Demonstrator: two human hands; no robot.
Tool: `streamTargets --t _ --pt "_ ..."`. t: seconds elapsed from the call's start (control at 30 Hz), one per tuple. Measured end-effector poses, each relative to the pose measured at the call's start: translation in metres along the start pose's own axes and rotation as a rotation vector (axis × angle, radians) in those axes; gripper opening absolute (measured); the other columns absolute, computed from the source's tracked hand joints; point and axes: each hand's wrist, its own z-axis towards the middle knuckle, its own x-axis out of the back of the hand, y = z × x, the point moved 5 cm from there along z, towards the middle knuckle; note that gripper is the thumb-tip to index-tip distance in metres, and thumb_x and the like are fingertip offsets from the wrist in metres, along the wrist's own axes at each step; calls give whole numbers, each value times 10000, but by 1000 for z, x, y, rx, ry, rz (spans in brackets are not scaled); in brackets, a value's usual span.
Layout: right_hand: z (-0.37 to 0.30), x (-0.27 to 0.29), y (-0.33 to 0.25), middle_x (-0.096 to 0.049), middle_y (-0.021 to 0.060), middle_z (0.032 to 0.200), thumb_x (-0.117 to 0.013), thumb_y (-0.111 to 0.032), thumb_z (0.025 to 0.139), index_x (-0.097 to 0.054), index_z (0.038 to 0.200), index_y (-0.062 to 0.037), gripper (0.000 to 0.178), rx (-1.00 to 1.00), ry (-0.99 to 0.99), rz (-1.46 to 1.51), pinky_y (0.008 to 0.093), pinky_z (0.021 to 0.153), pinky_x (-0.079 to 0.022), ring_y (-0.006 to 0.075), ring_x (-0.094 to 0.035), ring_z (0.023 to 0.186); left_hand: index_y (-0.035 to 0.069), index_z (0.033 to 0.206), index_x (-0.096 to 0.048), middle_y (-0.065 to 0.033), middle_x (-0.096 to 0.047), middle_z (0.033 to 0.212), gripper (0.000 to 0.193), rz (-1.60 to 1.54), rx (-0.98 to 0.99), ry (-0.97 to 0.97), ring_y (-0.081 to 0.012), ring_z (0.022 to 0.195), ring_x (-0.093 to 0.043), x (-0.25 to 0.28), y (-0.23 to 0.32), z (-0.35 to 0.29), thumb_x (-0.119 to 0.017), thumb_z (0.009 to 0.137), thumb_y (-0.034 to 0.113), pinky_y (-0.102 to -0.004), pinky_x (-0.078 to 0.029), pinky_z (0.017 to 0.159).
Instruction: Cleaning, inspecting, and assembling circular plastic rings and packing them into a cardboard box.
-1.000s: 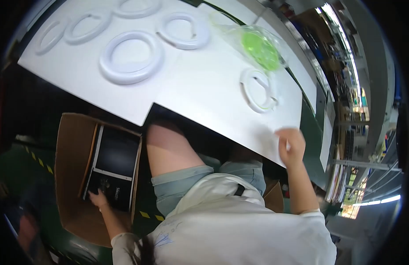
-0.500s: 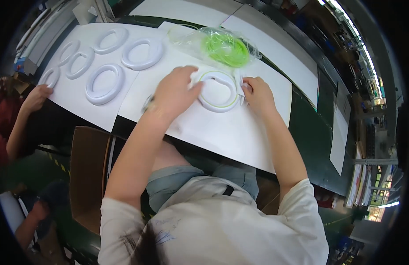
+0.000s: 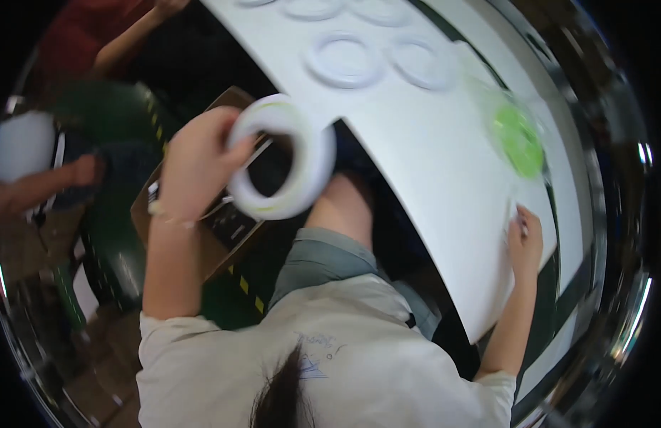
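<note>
My left hand (image 3: 193, 160) is closed on a white ring (image 3: 315, 160) with a thin green line around it. The ring is raised off the table, tilted, above an open cardboard box (image 3: 234, 96). Dark things show inside the box, blurred. Resting on the white tabletop (image 3: 445, 192) at the right, my right hand (image 3: 528, 239) has its fingers pinched together. Something small and white shows at its fingertips, too blurred to name.
Several white rings (image 3: 345, 60) lie on the far part of the table. A coil of bright green cord (image 3: 518, 141) in clear plastic lies near the far edge. Another person's arm (image 3: 134, 36) reaches in at the upper left; a second arm (image 3: 41, 185) shows at the left.
My left hand has taken the green-lined ring off the table and carried it left over the box. My right hand stays at the table. The view has swung to the left.
</note>
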Motion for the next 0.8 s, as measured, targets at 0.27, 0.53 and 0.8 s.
streamTargets --t 0.27,0.53,0.8 --pt "34 -58 -141 -591 86 1115 -557 42 851 -637 1081 -59 264 321 -241 -122 310 841 -474 216 -579 983 20 922 -660 -202 -673 943 286 474 540 -295 -357 921 -657 -97 -356 -41 -740 722 209 -432 -524 821" --pt "34 -108 -171 -139 371 1514 -361 -551 928 -153 1520 -26 817 390 -454 -272 588 1126 -161 525 -172 1407 8 1170 -566 -236 -573 1207 360 292 1035 -441 -374 1052 -628 -347 -503 -31 -641 833 107 -431 -531 882" --pt "12 -77 -137 -77 310 1534 -396 -629 913 -47 1485 92 985 330 -503 -239 517 1144 -86 415 -123 1430 35 1297 -428 -267 -570 1217 512 38 1298 -288 -420 1073 -606 -461 -495 -56 -630 832 103 -458 -514 904"
